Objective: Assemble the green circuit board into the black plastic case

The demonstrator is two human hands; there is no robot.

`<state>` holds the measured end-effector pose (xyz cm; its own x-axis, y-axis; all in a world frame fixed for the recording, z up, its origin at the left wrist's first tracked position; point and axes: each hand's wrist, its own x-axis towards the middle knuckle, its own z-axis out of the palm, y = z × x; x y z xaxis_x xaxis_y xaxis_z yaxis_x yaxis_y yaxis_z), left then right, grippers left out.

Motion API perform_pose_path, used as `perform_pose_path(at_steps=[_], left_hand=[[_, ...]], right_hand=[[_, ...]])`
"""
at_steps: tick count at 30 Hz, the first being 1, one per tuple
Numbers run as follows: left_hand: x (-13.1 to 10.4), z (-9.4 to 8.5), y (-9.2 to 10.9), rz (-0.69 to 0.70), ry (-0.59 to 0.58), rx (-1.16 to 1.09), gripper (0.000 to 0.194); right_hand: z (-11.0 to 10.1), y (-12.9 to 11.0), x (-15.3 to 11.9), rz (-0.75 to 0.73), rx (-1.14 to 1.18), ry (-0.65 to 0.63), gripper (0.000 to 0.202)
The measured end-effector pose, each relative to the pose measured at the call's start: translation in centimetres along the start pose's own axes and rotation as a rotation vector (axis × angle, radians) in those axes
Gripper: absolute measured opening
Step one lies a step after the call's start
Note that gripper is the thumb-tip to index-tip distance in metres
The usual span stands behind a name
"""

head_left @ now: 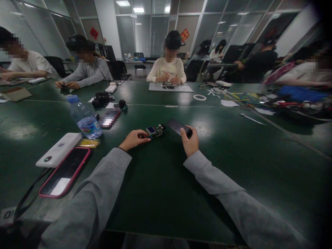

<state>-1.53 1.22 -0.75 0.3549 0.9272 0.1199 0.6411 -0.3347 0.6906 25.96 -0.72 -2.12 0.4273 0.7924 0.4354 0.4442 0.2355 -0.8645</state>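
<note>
In the middle of the green table, my left hand (135,139) pinches the left end of a small circuit board assembly (155,130) with a little dark screen and several parts on top. My right hand (190,140) is closed round the right end of a flat dark rectangular panel (177,127), thumb on its upper face. The panel is tilted, its far left corner close to the board's right end. I cannot tell whether the two touch. Some fingers of both hands are hidden behind what they hold.
Left of my hands stand a water bottle (85,119), a white power bank (59,149), a pink-cased phone (65,172) and a yellow packet (89,143). A wrench (252,119) and tangled cables (259,98) lie to the right. A person (167,65) sits opposite, at a grey mat (155,87).
</note>
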Motion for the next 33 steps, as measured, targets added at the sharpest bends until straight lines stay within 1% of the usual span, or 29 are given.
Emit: perform_pose_path(at_steps=[4,8,13,22,28,33], left_hand=[[-0.1,-0.14,0.28,-0.004,-0.005,0.008,0.047],[-0.16,-0.18,0.41,-0.009,-0.013,0.004,0.047],[-0.16,-0.16,0.34,-0.013,-0.013,0.0,0.048],[-0.07,-0.11,0.32,-0.011,-0.012,-0.003,0.046],[-0.13,-0.13,0.49,-0.004,-0.003,-0.009,0.044],[-0.05,-0.08,0.29,-0.013,-0.007,-0.019,0.045]], right_hand=[[-0.44,-0.53,0.04,-0.034,-0.007,0.014,0.047],[-0.51,-0.57,0.02,-0.062,-0.024,0.006,0.044],[-0.36,-0.16,0.05,-0.033,-0.012,-0.017,0.041],[-0.25,-0.27,-0.09,-0.066,-0.049,-0.044,0.043],[-0.27,-0.66,-0.27,-0.118,-0.058,-0.058,0.044],[-0.38,-0.97,-0.43,-0.123,-0.088,-0.107,0.044]])
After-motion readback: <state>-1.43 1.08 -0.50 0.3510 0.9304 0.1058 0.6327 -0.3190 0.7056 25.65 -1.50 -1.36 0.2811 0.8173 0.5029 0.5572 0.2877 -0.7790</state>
